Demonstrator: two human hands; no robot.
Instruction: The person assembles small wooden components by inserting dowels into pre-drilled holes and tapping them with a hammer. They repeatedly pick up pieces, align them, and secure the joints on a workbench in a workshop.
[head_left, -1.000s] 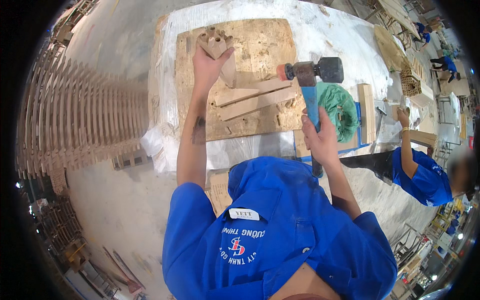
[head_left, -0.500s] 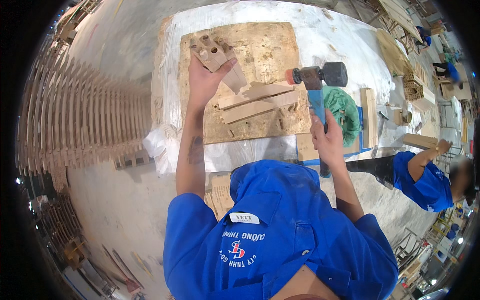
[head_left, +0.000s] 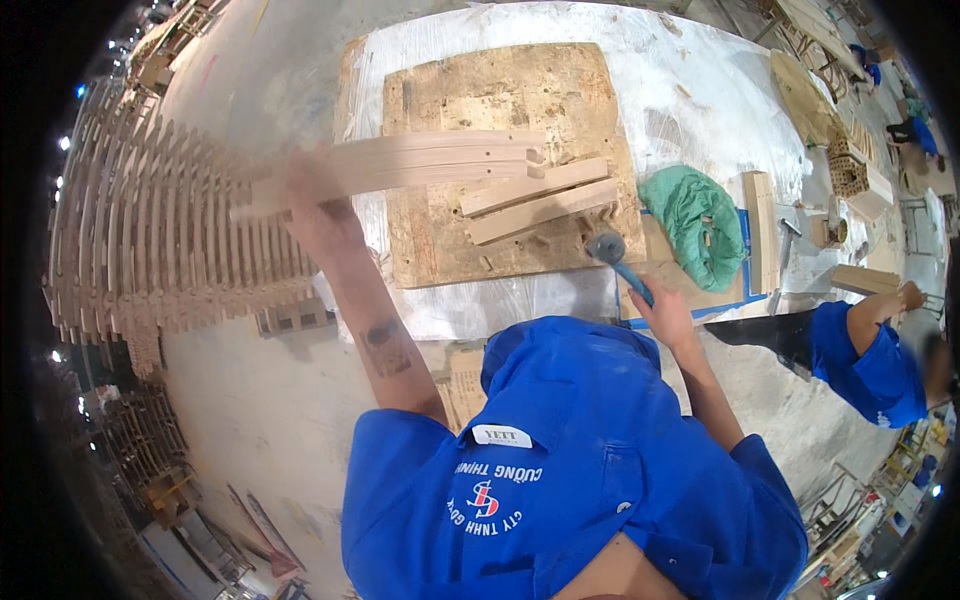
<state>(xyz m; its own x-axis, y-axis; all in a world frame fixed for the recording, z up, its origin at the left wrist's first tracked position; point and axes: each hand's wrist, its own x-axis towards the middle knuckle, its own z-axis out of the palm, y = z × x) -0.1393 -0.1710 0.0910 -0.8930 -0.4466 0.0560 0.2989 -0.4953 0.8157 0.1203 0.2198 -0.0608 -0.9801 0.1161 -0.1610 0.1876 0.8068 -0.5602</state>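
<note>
My left hand (head_left: 325, 218), smeared by motion, is closed around long curved wooden pieces (head_left: 430, 160) at the left of the table. They stretch rightward over a worn wooden board (head_left: 420, 240), with small drilled holes near their right end. In my right hand (head_left: 668, 318) is a mallet (head_left: 606, 248), gripped by its blue handle, its head low over the board's front right edge. Two straight wooden bars (head_left: 545, 210) lie on the board, with several small dowels (head_left: 487, 263) around them.
A green cloth bundle (head_left: 690, 225) sits right of the board, beside a wooden block (head_left: 760, 235) and a hammer (head_left: 787, 245). Many curved wooden parts stand in a stack (head_left: 180, 220) at the left. A co-worker in blue (head_left: 865, 360) is at the right.
My left hand has moved left, and the wooden pieces, earlier seen end-on, now stretch sideways. My right hand has lowered the mallet, turning its head toward the board.
</note>
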